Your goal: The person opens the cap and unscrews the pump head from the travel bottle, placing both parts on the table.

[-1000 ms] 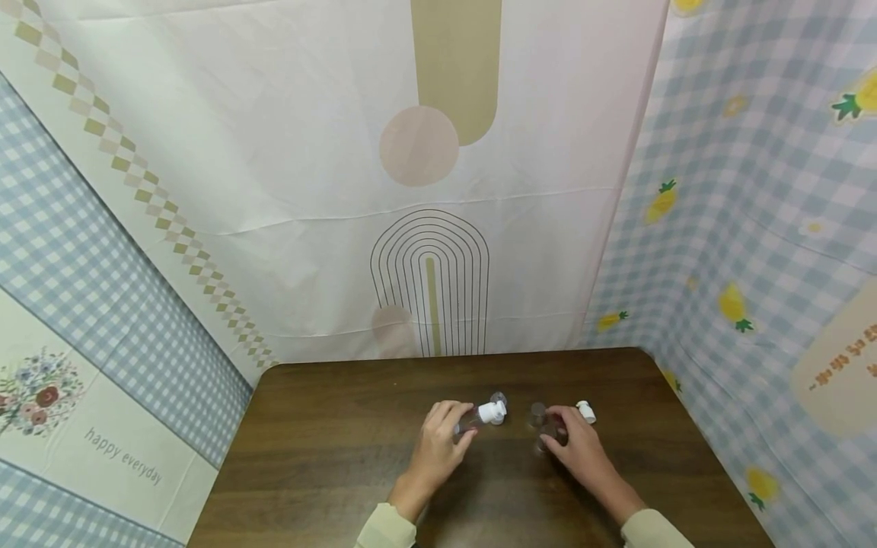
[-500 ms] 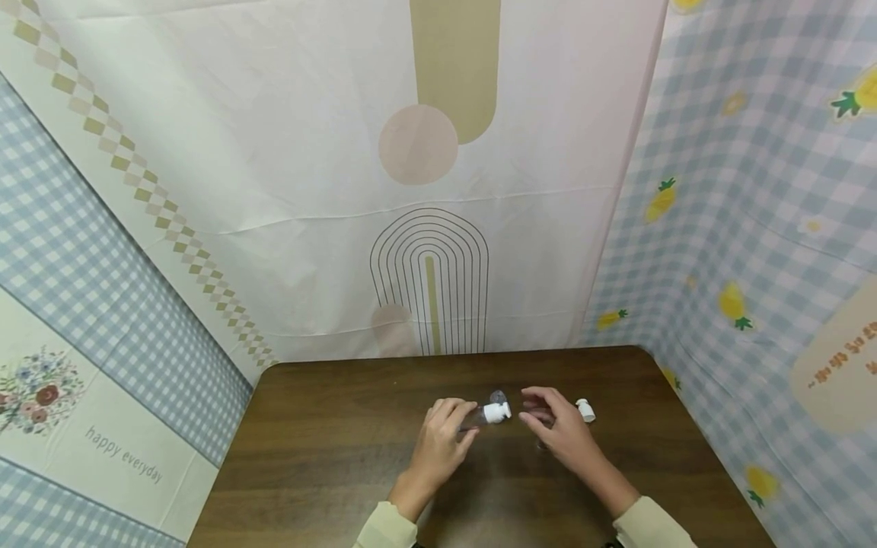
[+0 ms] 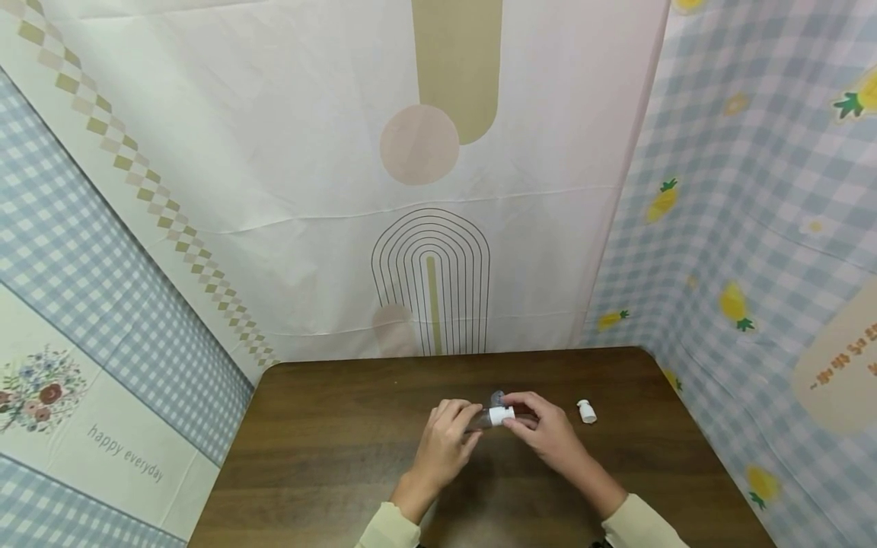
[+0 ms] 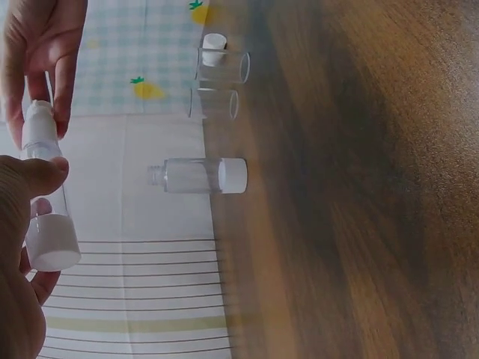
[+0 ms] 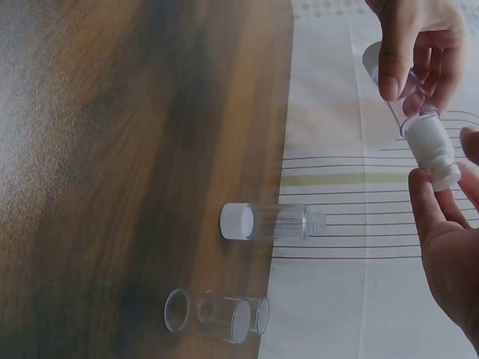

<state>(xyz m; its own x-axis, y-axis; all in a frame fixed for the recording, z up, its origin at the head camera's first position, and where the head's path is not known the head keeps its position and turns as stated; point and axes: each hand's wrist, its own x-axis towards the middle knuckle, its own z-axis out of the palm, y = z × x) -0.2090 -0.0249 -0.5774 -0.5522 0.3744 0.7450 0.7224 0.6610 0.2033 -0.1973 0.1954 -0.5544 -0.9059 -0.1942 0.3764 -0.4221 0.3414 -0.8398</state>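
Observation:
My left hand grips the clear body of a pump bottle, holding it tilted above the table. This bottle has a white base and a white pump top. The thumb and fingertips of my right hand pinch the pump top from its free end. Just behind stands a second clear bottle, upright on a white base, its threaded neck bare. In the head view my right hand mostly hides it. Another white pump top stands on the table to the right of my right hand.
Several clear cylindrical caps stand on the brown wooden table, on the right of the upright bottle. Hanging cloths close off the back and both sides.
My right hand has moved left from beside the clear caps to the pump top of the held bottle. My left hand has shifted slightly right with the bottle.

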